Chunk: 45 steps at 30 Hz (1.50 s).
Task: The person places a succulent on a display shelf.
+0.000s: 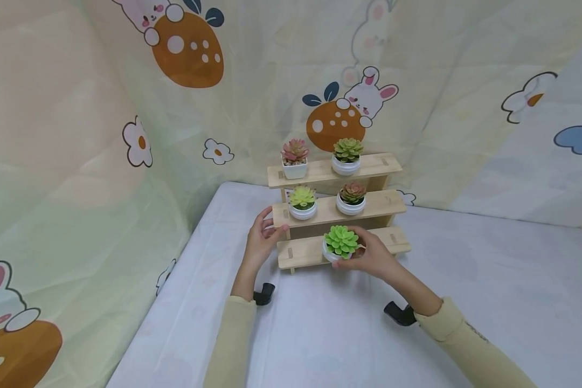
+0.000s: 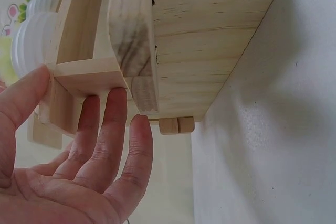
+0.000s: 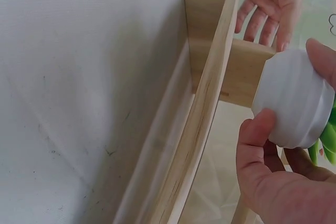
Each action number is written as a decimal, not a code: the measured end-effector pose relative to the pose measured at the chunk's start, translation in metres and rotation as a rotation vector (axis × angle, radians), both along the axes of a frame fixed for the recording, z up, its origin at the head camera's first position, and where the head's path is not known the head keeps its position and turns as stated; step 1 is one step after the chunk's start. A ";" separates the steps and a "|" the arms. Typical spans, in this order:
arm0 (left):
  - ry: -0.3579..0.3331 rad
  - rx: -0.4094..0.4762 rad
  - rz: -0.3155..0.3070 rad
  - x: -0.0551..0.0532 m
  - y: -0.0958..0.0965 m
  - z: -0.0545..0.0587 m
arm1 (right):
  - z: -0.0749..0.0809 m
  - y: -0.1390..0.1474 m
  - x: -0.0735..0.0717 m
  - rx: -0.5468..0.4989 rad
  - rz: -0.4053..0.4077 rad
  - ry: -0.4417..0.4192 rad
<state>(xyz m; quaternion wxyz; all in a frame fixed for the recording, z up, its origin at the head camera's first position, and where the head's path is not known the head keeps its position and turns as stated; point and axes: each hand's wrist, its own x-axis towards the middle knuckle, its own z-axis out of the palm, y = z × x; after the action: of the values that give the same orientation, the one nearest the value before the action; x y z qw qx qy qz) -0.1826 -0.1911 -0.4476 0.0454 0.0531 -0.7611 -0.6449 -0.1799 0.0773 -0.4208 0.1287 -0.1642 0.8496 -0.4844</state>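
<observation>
My right hand (image 1: 375, 257) grips the white pot (image 3: 294, 100) of a bright green artificial succulent (image 1: 341, 241), thumb and fingers around its sides. In the right wrist view a gap shows between the pot's base and the lowest board of a three-tier wooden plant stand (image 1: 300, 251). My left hand (image 1: 260, 243) holds the left end of the stand's middle tier. In the left wrist view, the thumb lies by the board's upper edge, while the fingers (image 2: 113, 129) reach under it.
On the top tier stand a pink succulent (image 1: 295, 153) in a square pot and a green succulent (image 1: 347, 151). The middle tier bears a yellow-green succulent (image 1: 303, 198) and a reddish one (image 1: 353, 194). A white cloth (image 1: 189, 328) covers the table; a printed curtain (image 1: 252, 97) hangs behind.
</observation>
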 end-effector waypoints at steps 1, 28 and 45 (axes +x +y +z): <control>0.001 0.000 0.000 0.000 0.000 0.000 | 0.000 0.000 -0.001 -0.002 -0.005 -0.008; 0.003 -0.006 0.000 0.000 0.001 -0.001 | -0.018 -0.012 -0.013 -0.004 -0.058 -0.020; -0.004 0.000 0.001 -0.001 0.001 -0.001 | -0.022 -0.017 -0.018 0.000 -0.080 -0.024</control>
<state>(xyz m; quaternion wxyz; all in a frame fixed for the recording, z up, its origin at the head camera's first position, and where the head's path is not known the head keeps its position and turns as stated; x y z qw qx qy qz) -0.1834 -0.1904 -0.4485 0.0442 0.0548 -0.7612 -0.6447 -0.1979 0.0603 -0.4429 0.1193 -0.1245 0.8539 -0.4910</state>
